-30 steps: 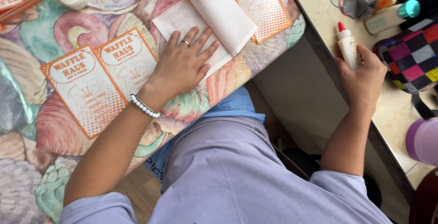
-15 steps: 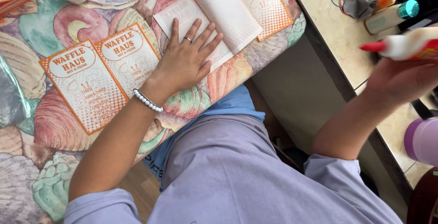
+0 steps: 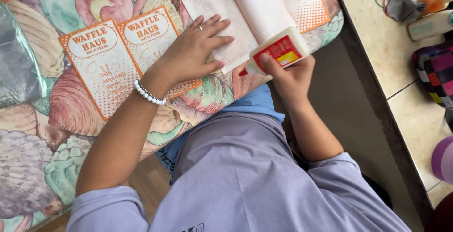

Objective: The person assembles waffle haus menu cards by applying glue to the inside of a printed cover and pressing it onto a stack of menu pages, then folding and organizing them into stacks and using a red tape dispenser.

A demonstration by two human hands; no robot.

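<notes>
My left hand (image 3: pixel 191 52) lies flat with fingers spread on a white paper sheet (image 3: pixel 236 15), overlapping the edge of an orange-and-white printed card (image 3: pixel 122 57) on the shell-patterned tablecloth (image 3: pixel 52 118). A bead bracelet circles that wrist. My right hand (image 3: pixel 290 78) grips a white glue bottle (image 3: pixel 278 51) with a red label. The bottle is tipped, its red nozzle pointing down-left at the lower corner of the paper sheet, close to my left fingertips.
Another orange dotted card (image 3: pixel 302 0) lies to the right of the sheet. A tiled side counter (image 3: pixel 391 48) on the right holds a checkered pouch (image 3: pixel 436 71), small bottles and a purple round thing (image 3: pixel 443 159). Clear plastic (image 3: pixel 19 67) lies at the left.
My right hand lifted the glue bottle off the side counter and swung it left over to the paper sheet. My left hand stayed pressed on the sheet.
</notes>
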